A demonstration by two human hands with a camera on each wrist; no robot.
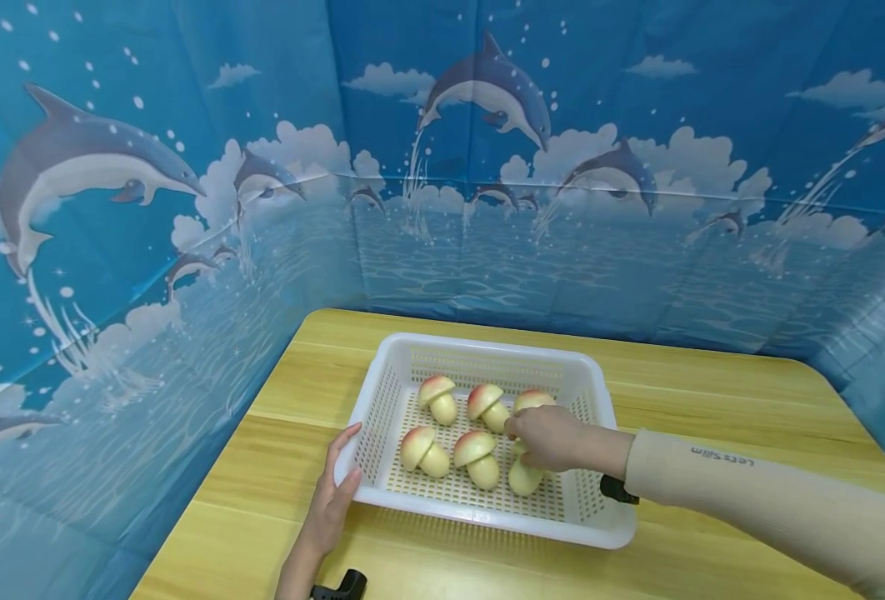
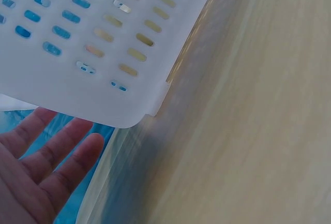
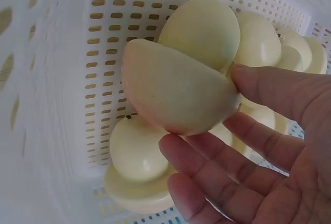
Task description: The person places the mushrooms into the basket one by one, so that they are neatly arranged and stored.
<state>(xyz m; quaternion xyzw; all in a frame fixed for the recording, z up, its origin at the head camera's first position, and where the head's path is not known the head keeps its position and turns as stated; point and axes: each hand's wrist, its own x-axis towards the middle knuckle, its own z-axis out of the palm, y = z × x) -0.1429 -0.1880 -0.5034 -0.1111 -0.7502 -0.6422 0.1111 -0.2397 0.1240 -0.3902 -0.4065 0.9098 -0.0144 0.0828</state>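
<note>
Several model mushrooms, pale yellow with pink-tinged caps, lie in two rows in a white slotted plastic basket [image 1: 480,515]. My right hand [image 1: 555,437] reaches over the basket's right side and holds the near-right mushroom [image 3: 178,87] by its cap, thumb on one edge and fingertips on the other. In the head view that hand covers most of this cap, leaving the stem in sight. Just beyond lies the far-right mushroom [image 1: 534,400], partly hidden. At the basket's near-left corner, my left hand [image 1: 330,500] rests against the rim, its fingers [image 2: 72,175] extended.
The basket stands on a yellow wood-grain table [image 1: 262,467] with rounded corners. Blue dolphin-print curtains [image 1: 442,250] hang behind and to the left. Dark wrist-worn devices show below both hands, the left one [image 1: 345,585] near the bottom edge.
</note>
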